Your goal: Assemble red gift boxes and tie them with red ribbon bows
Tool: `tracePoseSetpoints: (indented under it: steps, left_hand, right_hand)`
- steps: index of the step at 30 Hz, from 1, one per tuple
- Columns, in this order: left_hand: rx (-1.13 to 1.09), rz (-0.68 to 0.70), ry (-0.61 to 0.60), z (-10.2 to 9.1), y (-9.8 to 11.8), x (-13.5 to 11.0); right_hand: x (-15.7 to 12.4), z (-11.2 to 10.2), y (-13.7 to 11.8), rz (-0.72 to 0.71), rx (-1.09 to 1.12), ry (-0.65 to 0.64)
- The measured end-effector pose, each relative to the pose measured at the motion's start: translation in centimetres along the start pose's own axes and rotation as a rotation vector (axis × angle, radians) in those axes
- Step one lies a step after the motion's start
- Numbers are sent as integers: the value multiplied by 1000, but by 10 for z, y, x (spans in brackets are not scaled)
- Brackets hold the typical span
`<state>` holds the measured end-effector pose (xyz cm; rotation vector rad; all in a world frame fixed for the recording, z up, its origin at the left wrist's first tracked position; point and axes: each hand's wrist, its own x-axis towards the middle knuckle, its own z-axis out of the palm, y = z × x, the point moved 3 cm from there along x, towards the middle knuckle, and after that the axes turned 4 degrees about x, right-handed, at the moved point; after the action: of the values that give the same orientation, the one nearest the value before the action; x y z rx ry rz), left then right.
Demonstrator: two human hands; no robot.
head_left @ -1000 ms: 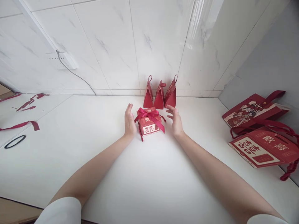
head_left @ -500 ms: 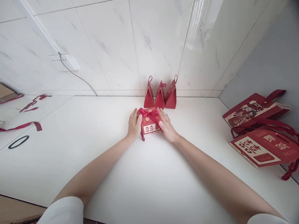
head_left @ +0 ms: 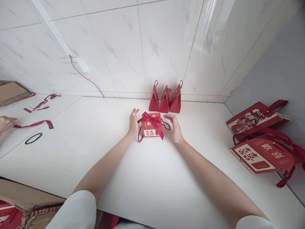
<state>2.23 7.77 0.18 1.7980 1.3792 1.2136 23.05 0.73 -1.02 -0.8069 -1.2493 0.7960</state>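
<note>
A small red gift box (head_left: pixel 152 132) with white lettered panels stands on the white table (head_left: pixel 152 178). A dark pink ribbon bow (head_left: pixel 152 118) is tied over its top, and red cord loops (head_left: pixel 166 125) stick out at its two sides. My left hand (head_left: pixel 133 124) is upright beside the box's left side, fingers stretched, holding nothing; whether it touches the ribbon's end I cannot tell. To the right, apart from the box, my right hand (head_left: pixel 175 128) has its fingers extended and curved, with nothing in them.
Three red triangular boxes (head_left: pixel 164 103) stand behind, near the tiled wall. Two red gift bags (head_left: pixel 264 156) lie at right. At left are ribbon scraps (head_left: pixel 43 103), a black ring (head_left: pixel 33 138) and another person's hand (head_left: pixel 6 123). A cardboard carton (head_left: pixel 30 200) is at lower left.
Both my hands have let go of the gift box and moved apart to its sides. The view has shifted a little left, bringing another person's hand and more of the carton into sight.
</note>
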Motion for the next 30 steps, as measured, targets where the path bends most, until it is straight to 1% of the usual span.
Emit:
tracePoseSetpoints:
  steps: [2, 3, 4, 6, 8, 9, 10, 11, 13, 15, 17, 19, 20, 21, 22, 23, 25, 26, 27, 28, 30]
  left_hand:
    - [-28, -44, -8, -13, 3, 5]
    - [-35, -39, -53, -20, 8, 7]
    - [-30, -7, -128, -26, 15, 8]
    - [9, 110, -285, -35, 37, 8]
    - [87, 212, -416, -40, 64, 5]
    - [143, 230, -468, -40, 76, 3]
    - [206, 220, -512, -39, 87, 2]
    - [274, 176, -539, -37, 95, 1]
    - [426, 25, -536, -32, 105, -1]
    - [566, -105, -448, -29, 110, -4]
    - [669, -155, -332, -30, 115, -7]
    - [734, -175, -265, -31, 122, -12]
    - [761, -189, -272, -32, 125, -15]
    - [785, -199, -308, -32, 129, -18]
    - [804, -193, -376, -32, 133, -21]
    - [816, -166, -471, -30, 137, -25]
    - [822, -74, -668, -26, 144, -34]
    - [819, -27, -732, -24, 146, -39]
    - [817, 4, -756, -22, 147, -44]
    - [819, 12, -742, -21, 147, -49]
    - [830, -26, -642, -18, 143, -57]
  right_hand:
    - [4, -6, 9, 115, 76, 71]
    - [6, -8, 14, 179, 115, 78]
    - [7, -9, 19, 236, 148, 76]
    - [11, -12, 26, 305, 184, 67]
    - [12, -13, 28, 327, 190, 63]
    - [12, -13, 27, 333, 191, 60]
    - [12, -12, 26, 336, 191, 51]
    - [11, -11, 23, 337, 190, 36]
    - [9, -7, 17, 337, 193, -12]
    - [7, -4, 13, 345, 227, -53]
    - [6, -6, 13, 354, 277, -21]
    - [6, -11, 16, 363, 311, 61]
    - [6, -14, 18, 368, 316, 101]
    - [6, -17, 20, 375, 319, 127]
    - [7, -19, 21, 384, 323, 138]
    - [7, -21, 23, 393, 328, 147]
    - [6, -24, 24, 410, 334, 151]
    - [6, -25, 24, 417, 334, 150]
    - [5, -25, 25, 423, 333, 147]
    - [4, -25, 25, 427, 330, 144]
    - [3, -25, 26, 434, 323, 139]
